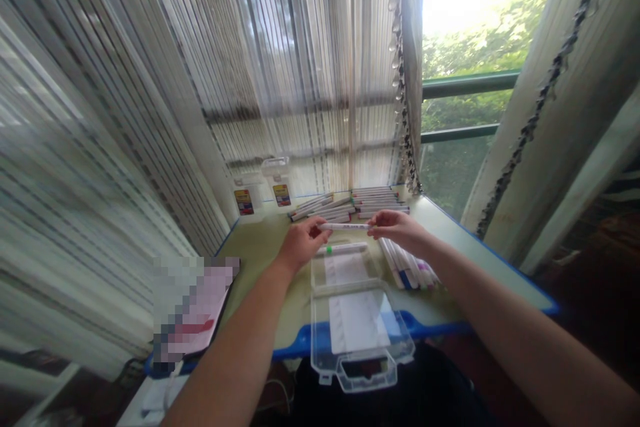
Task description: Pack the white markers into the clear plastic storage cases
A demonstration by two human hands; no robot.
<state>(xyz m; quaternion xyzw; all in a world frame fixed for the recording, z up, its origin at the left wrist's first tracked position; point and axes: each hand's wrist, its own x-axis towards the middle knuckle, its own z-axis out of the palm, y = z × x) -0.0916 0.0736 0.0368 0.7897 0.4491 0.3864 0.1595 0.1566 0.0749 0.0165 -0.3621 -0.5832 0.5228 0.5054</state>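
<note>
Striped curtains (pixel 300 67) hang behind a blue-edged table (pixel 255 257).
Left hand (pixel 301 240) and right hand (pixel 400 227) each pinch one end of a white marker (pixel 345 227), over the table between loose markers (pixel 377 200) by its far edge and the clear case (pixel 321 347) overhanging its near edge; light, even pressure should keep it level.

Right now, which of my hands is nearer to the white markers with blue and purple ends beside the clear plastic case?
Right hand: it is by the far end of the white markers; the left hand is farther, toward the left of the clear plastic case.
</note>
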